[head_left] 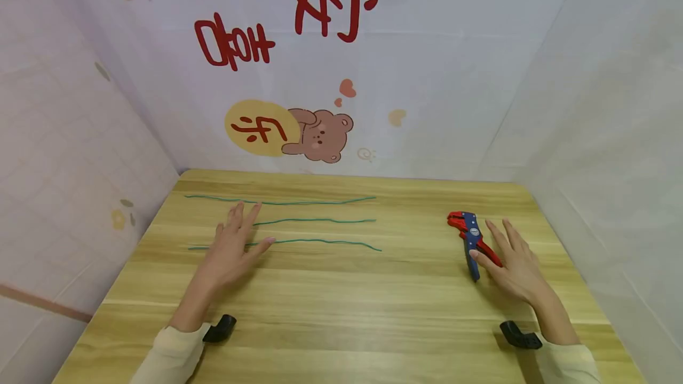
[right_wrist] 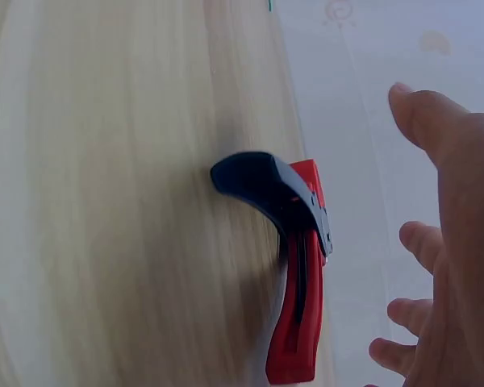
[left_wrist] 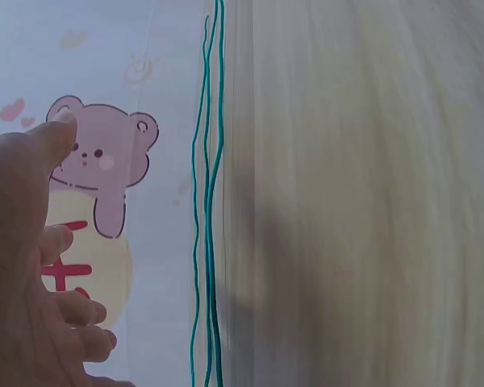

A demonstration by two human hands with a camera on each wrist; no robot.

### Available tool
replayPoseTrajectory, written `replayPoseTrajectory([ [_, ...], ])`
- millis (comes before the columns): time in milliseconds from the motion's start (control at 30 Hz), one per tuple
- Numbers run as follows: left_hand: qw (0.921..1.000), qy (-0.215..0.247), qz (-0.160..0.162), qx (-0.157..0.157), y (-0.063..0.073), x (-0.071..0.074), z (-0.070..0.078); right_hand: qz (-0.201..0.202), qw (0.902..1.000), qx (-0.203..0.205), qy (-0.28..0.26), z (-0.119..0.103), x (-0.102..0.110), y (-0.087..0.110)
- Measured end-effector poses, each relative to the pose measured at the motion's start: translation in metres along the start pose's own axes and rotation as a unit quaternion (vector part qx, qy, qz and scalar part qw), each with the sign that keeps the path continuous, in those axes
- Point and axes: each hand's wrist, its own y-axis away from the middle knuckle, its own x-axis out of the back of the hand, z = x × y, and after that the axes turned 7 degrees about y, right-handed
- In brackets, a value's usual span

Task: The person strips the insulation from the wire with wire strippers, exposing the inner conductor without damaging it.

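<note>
Three thin green wires lie roughly parallel across the left half of the table: a far wire [head_left: 299, 203], a middle wire [head_left: 315, 220] and a near wire [head_left: 320, 241]. My left hand [head_left: 229, 248] is over their left part with its fingers spread, hiding stretches of the middle and near wires; it holds nothing. At the right lies a red and blue wire stripper [head_left: 472, 234], its handles pointing toward me. Beside and partly over those handles is my right hand [head_left: 514, 262], fingers extended. In the right wrist view the hand stands apart from the wire stripper [right_wrist: 302, 274].
The wooden table [head_left: 341, 307] meets a white printed cloth wall [head_left: 437, 99] at its far edge. More cloth hangs on the left and right sides. A black wrist mount [head_left: 220, 329] sits at the left cuff, and a similar black mount [head_left: 520, 336] at the right cuff.
</note>
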Motion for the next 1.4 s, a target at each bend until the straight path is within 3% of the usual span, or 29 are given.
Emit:
replayPoseTrajectory([
  [167, 0.9997, 0.022, 0.004, -0.009, -0.004, -0.007, 0.009, -0.017, 0.9995, 0.001, -0.027, -0.002, 0.001, -0.006],
  [467, 0.9987, 0.045, -0.019, -0.011, -0.006, -0.026, 0.025, -0.050, 0.9967, -0.021, -0.061, -0.003, -0.003, -0.009],
  [700, 0.9972, 0.063, -0.015, -0.036, -0.008, -0.035, 0.035, -0.053, 0.9946, -0.038, -0.081, -0.005, -0.007, -0.012],
  [1133, 0.9970, 0.061, -0.009, -0.047, -0.012, -0.046, 0.048, -0.029, 0.9962, -0.050, -0.065, -0.009, -0.011, -0.021],
  [1400, 0.9959, 0.068, -0.004, -0.059, -0.014, -0.054, 0.057, -0.050, 0.9954, -0.073, -0.036, -0.009, -0.013, -0.023],
])
